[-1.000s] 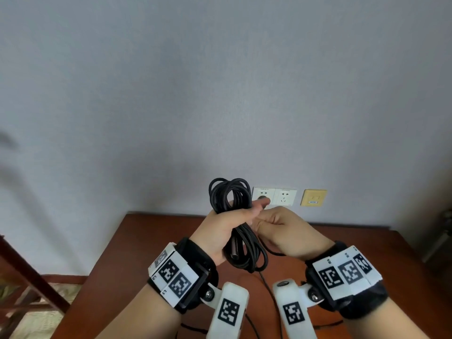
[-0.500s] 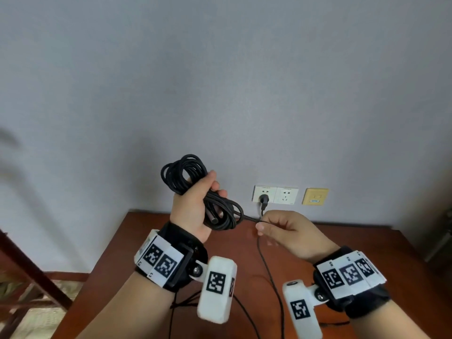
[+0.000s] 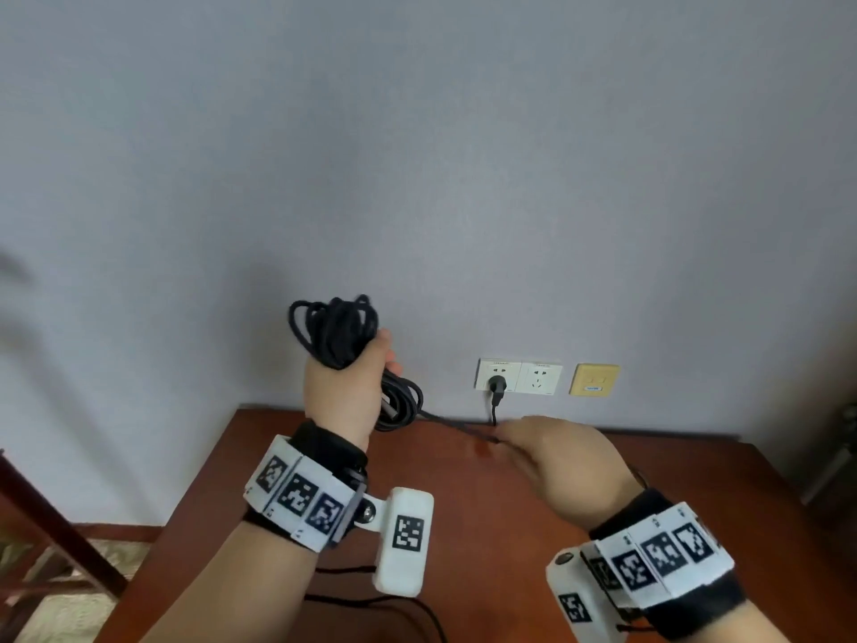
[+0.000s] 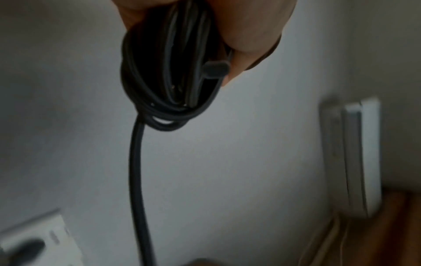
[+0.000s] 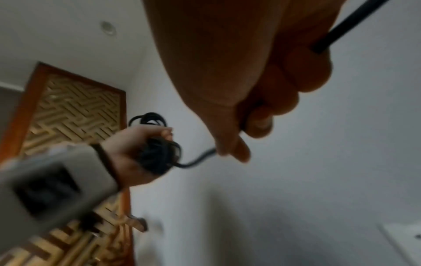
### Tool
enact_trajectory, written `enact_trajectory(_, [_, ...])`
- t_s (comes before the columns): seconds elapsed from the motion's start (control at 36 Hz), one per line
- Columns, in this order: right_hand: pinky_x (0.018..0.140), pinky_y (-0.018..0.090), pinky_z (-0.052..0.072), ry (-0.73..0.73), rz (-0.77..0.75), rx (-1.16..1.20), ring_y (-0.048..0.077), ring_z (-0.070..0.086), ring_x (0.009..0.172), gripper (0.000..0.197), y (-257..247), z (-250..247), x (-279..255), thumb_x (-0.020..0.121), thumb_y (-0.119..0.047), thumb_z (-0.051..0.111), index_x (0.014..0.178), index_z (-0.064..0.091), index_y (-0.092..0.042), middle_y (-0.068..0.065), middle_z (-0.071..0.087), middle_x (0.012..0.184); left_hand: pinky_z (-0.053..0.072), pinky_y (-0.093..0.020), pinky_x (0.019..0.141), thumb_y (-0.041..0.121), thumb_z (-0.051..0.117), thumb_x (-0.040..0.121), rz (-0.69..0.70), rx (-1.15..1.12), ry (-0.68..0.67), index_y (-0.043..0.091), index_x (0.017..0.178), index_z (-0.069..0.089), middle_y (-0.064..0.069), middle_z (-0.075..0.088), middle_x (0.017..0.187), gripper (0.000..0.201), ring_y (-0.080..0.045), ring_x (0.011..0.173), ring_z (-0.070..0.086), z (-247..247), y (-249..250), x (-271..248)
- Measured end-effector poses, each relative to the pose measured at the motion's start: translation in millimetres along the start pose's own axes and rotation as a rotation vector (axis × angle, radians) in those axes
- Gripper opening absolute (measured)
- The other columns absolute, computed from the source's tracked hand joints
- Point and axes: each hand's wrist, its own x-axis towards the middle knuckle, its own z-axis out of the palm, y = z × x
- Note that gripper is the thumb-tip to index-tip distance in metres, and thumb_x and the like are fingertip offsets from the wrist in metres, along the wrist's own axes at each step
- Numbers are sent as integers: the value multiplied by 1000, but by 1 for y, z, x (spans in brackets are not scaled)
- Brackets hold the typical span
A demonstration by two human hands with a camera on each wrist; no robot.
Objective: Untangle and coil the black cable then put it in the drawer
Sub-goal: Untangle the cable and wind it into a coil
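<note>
My left hand (image 3: 345, 387) is raised above the wooden table (image 3: 487, 512) and grips a bundle of black cable (image 3: 331, 331) coiled in several loops. The coil (image 4: 168, 72) fills the left wrist view, one strand hanging down from it. A taut strand (image 3: 457, 426) runs from the coil rightward to my right hand (image 3: 556, 461), which pinches it low over the table. In the right wrist view the cable (image 5: 350, 23) passes through the curled right fingers (image 5: 303, 72). The drawer is out of view.
White wall sockets (image 3: 517, 376) sit behind the table, with a black plug (image 3: 497, 387) in the left one. A yellow wall plate (image 3: 593, 379) is beside them. More black cable (image 3: 371, 605) lies on the table near me. A wooden frame (image 3: 51, 517) stands at the left.
My hands have drawn apart: the left one carried the coil up and to the left, and the right one slid down and right along the strand, stretching it.
</note>
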Motion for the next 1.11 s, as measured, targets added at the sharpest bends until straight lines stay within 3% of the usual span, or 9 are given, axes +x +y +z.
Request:
enact_trajectory(0.11, [61,32,46,-47,-206,18,16,59,77,36,-14,-6,4,89,-47,26,93,57,-29,-9,61,85,44,-12,52,21,68,84,229,249,-168,9,69,64,-2,65,63,20,-7,54,60,5,-3,-4])
enact_trajectory(0.33, [75,11,39,0,-368,281,-3,46,81,19,-22,-27,11,92,-33,48,96,63,-23,-13,57,86,44,-13,61,42,75,76,162,387,-473,24,84,64,12,66,72,23,-1,70,64,10,-17,-12])
enact_trajectory(0.47, [57,12,35,247,-194,350,2,42,65,37,-27,-35,16,75,-58,64,80,41,-30,-23,43,70,47,-20,71,67,52,79,143,363,-661,22,87,68,3,71,83,49,-6,80,65,13,-23,-26])
enact_trajectory(0.58, [46,22,29,294,81,229,7,40,51,70,-28,-39,16,51,-81,61,78,32,-23,-10,45,60,50,-21,55,71,33,81,-58,276,-786,16,92,66,0,67,58,65,-12,57,66,12,-13,-39])
enact_trajectory(0.67, [45,23,25,255,179,237,5,39,50,80,-28,-38,16,44,-89,57,79,34,-21,-9,44,59,49,-23,51,77,55,71,-121,174,-917,10,98,64,0,64,61,73,-14,55,64,13,-13,-42])
enact_trajectory(0.81, [46,26,31,258,196,408,7,38,49,64,-22,-34,19,46,-75,62,76,39,-23,-9,44,55,50,-23,67,27,77,66,-152,74,-1128,13,83,63,7,63,65,26,-9,65,61,11,-8,-40])
enact_trajectory(0.89, [52,23,39,217,126,506,6,49,59,53,-19,-33,22,51,-66,68,77,45,-25,-9,54,62,49,-23,88,-11,67,77,-166,55,-1179,10,109,64,0,71,96,39,-15,99,66,10,-5,-40])
enact_trajectory(1.0, [72,36,50,139,51,618,12,59,80,43,-16,-31,24,68,-62,65,87,53,-25,-5,64,82,44,-25,75,-7,71,74,-89,208,-1111,29,69,62,0,51,72,37,-14,75,53,8,-4,-32])
enact_trajectory(1.11, [73,39,51,187,29,591,14,59,80,34,-13,-33,21,78,-54,57,96,55,-25,-5,60,89,49,-27,65,5,71,80,-103,213,-918,16,72,66,2,61,63,15,-13,64,60,9,-10,-32])
